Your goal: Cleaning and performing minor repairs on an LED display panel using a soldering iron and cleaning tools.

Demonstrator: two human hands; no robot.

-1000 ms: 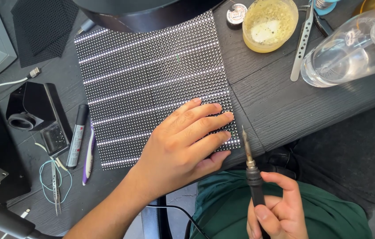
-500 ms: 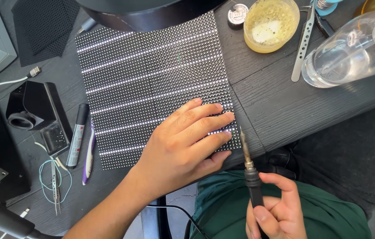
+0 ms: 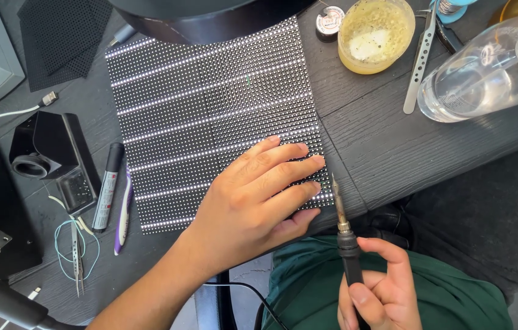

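Note:
A square panel point(image 3: 204, 110) covered in rows of small white dots lies flat on the dark wooden table point(image 3: 387, 153). My left hand point(image 3: 253, 201) rests palm down on its near right corner, fingers spread flat. My right hand point(image 3: 378, 293) holds a soldering iron point(image 3: 344, 235) by its black handle. The thin metal tip points up toward the panel's right edge, just beside my left fingertips.
A yellow paste jar point(image 3: 374, 33), a small round tin point(image 3: 330, 21), metal tweezers point(image 3: 419, 61) and a clear plastic bottle point(image 3: 479, 76) sit at the back right. Left of the panel lie a black marker point(image 3: 107, 186), a purple pen point(image 3: 122, 214), a black box point(image 3: 54, 159) and thin tweezers point(image 3: 77, 260).
The soldering iron tip has crept slightly closer to the panel's edge. My left hand stays pressed on the panel.

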